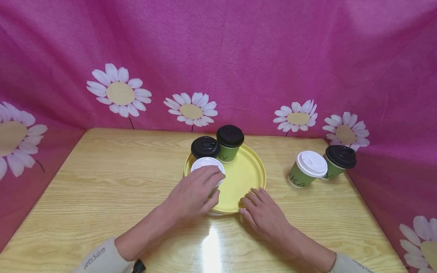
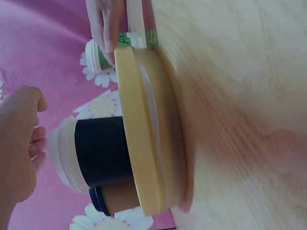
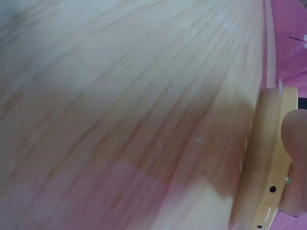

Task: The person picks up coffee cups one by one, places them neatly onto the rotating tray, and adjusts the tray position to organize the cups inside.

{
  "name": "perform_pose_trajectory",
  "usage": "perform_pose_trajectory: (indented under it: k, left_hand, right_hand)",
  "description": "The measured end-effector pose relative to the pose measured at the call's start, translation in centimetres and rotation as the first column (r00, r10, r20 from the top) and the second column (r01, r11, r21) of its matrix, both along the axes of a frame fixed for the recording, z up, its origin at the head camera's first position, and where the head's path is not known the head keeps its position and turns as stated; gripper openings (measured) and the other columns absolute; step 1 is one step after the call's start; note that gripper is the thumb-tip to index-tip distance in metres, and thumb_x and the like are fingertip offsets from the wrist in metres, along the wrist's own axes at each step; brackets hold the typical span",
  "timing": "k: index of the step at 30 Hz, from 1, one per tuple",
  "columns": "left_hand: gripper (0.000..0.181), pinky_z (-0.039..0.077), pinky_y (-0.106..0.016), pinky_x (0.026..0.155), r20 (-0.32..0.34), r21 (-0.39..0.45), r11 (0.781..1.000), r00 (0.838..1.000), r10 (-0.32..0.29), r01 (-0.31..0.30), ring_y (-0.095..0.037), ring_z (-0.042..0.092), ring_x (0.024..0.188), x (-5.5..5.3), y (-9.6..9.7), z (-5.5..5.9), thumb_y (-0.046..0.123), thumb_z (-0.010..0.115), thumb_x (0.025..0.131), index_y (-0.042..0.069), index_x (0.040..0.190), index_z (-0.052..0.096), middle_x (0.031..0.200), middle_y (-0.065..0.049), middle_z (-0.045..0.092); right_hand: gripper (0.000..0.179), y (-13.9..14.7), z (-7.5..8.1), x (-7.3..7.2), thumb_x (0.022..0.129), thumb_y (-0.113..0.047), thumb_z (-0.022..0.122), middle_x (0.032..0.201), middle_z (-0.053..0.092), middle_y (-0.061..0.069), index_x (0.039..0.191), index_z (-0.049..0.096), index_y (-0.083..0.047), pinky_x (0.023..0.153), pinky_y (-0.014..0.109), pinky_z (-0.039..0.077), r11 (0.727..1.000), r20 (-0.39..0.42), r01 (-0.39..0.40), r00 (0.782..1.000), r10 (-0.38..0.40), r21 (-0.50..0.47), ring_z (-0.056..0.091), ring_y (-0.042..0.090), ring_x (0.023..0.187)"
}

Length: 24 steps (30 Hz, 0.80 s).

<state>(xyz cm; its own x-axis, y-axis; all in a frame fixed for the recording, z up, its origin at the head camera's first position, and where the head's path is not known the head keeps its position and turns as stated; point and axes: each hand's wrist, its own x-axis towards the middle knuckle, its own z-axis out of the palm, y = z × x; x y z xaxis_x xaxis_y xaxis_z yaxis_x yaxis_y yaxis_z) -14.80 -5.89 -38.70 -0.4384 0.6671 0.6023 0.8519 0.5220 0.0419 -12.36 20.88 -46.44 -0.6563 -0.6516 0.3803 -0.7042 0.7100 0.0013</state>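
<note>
A round yellow tray (image 1: 239, 182) sits mid-table with three lidded paper cups on it. One is a black cup (image 2: 103, 151) with a white lid (image 1: 205, 162). Behind it stand a brown cup (image 2: 122, 197) with a black lid (image 1: 205, 147) and a green cup (image 1: 228, 153) with a black lid. My left hand (image 1: 198, 189) hovers over the white lid, its fingers loosely bent; in the left wrist view they look just apart from it. At the tray's near right edge my right hand (image 1: 263, 212) grips the rim, thumb (image 3: 295, 132) on the outside.
To the right on the wooden table (image 1: 112, 182) stand a green cup (image 1: 300, 175) with a white lid and another green cup (image 1: 332, 172) with a black lid, side by side. A pink cloth (image 1: 239, 68) printed with daisies rises behind and at both sides.
</note>
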Motion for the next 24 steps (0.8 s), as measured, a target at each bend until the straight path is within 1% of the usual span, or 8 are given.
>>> perform_pose_trajectory:
  k: [2, 6, 9, 12, 14, 18, 21, 24]
  left_hand:
    - [0.033, 0.044, -0.033, 0.104, -0.054, 0.010, 0.999, 0.998, -0.045, 0.045, -0.024, 0.056, 0.111, 0.2, 0.3, 0.0, 0.011, 0.059, 0.085, -0.002, 0.115, 0.062, 0.114, -0.011, 0.060]
    - [0.031, 0.046, -0.031, 0.100, -0.120, 0.005, 0.992, 0.984, -0.128, 0.130, -0.022, 0.059, 0.106, 0.9, 0.9, -0.2, 0.010, 0.061, 0.083, 0.000, 0.113, 0.063, 0.110, -0.009, 0.061]
    - [0.030, 0.047, -0.028, 0.099, -0.131, -0.018, 0.980, 0.971, -0.199, 0.198, -0.020, 0.059, 0.102, 1.4, 1.4, -0.9, 0.009, 0.061, 0.083, 0.002, 0.112, 0.064, 0.108, -0.006, 0.061]
    - [0.030, 0.046, -0.026, 0.099, -0.117, -0.044, 0.970, 0.963, -0.243, 0.239, -0.018, 0.059, 0.102, 1.8, 1.8, -1.9, 0.008, 0.060, 0.083, 0.003, 0.112, 0.064, 0.107, -0.005, 0.061]
    - [0.030, 0.046, -0.026, 0.099, -0.089, -0.059, 0.968, 0.965, -0.247, 0.243, -0.017, 0.059, 0.102, 2.0, 2.0, -2.6, 0.008, 0.059, 0.084, 0.004, 0.113, 0.064, 0.108, -0.004, 0.060]
    - [0.030, 0.045, -0.026, 0.099, -0.033, -0.089, 0.971, 0.974, -0.223, 0.220, -0.017, 0.057, 0.105, 2.3, 2.2, -3.8, 0.008, 0.059, 0.086, 0.006, 0.116, 0.063, 0.109, -0.002, 0.060]
    - [0.032, 0.044, -0.027, 0.100, 0.003, -0.129, 0.976, 0.984, -0.178, 0.177, -0.017, 0.057, 0.108, 2.4, 2.3, -4.4, 0.010, 0.059, 0.088, 0.007, 0.119, 0.061, 0.112, -0.002, 0.060]
    - [0.034, 0.042, -0.028, 0.102, 0.037, -0.185, 0.974, 0.992, -0.122, 0.127, -0.018, 0.056, 0.112, 2.4, 2.4, -4.8, 0.014, 0.060, 0.089, 0.008, 0.123, 0.060, 0.115, -0.002, 0.060]
  right_hand:
    - [0.040, -0.1, 0.0, 0.0, 0.107, -0.036, 0.033, 0.100, 0.058, 0.007, 0.100, 0.062, -0.009, 0.104, 0.055, 0.039, 1.000, -0.002, -0.001, 1.000, 0.001, -0.011, 0.054, 0.036, 0.109]
    - [0.037, -0.3, 0.1, 0.1, 0.107, -0.034, 0.035, 0.100, 0.057, 0.007, 0.099, 0.060, -0.009, 0.103, 0.053, 0.038, 1.000, -0.005, -0.001, 1.000, 0.001, -0.014, 0.053, 0.036, 0.108]
    - [0.033, -0.4, 0.2, 0.2, 0.106, -0.032, 0.038, 0.101, 0.058, 0.007, 0.098, 0.061, -0.009, 0.102, 0.053, 0.039, 1.000, -0.005, 0.000, 1.000, 0.000, -0.023, 0.053, 0.036, 0.108]
    - [0.031, -0.5, 0.2, 0.3, 0.105, -0.030, 0.039, 0.100, 0.058, 0.007, 0.098, 0.061, -0.010, 0.102, 0.052, 0.039, 1.000, -0.008, 0.001, 1.000, -0.001, -0.024, 0.054, 0.036, 0.107]
    - [0.035, -0.6, 0.2, 0.4, 0.107, -0.032, 0.035, 0.101, 0.058, 0.007, 0.099, 0.061, -0.009, 0.101, 0.052, 0.039, 1.000, -0.020, 0.004, 1.000, -0.005, -0.016, 0.054, 0.037, 0.108]
    - [0.045, -0.8, 0.0, 0.5, 0.109, -0.035, 0.026, 0.102, 0.058, 0.008, 0.100, 0.061, -0.008, 0.101, 0.052, 0.040, 1.000, -0.043, 0.013, 0.999, -0.013, 0.000, 0.054, 0.038, 0.109]
    - [0.048, -0.9, 0.0, 0.6, 0.109, -0.037, 0.023, 0.104, 0.059, 0.009, 0.100, 0.061, -0.008, 0.102, 0.053, 0.040, 1.000, -0.050, 0.022, 0.999, -0.022, 0.001, 0.054, 0.039, 0.110]
    - [0.045, -1.0, 0.0, 0.7, 0.109, -0.037, 0.026, 0.105, 0.059, 0.009, 0.100, 0.061, -0.009, 0.102, 0.054, 0.040, 1.000, -0.035, 0.027, 0.999, -0.027, -0.011, 0.055, 0.039, 0.111]
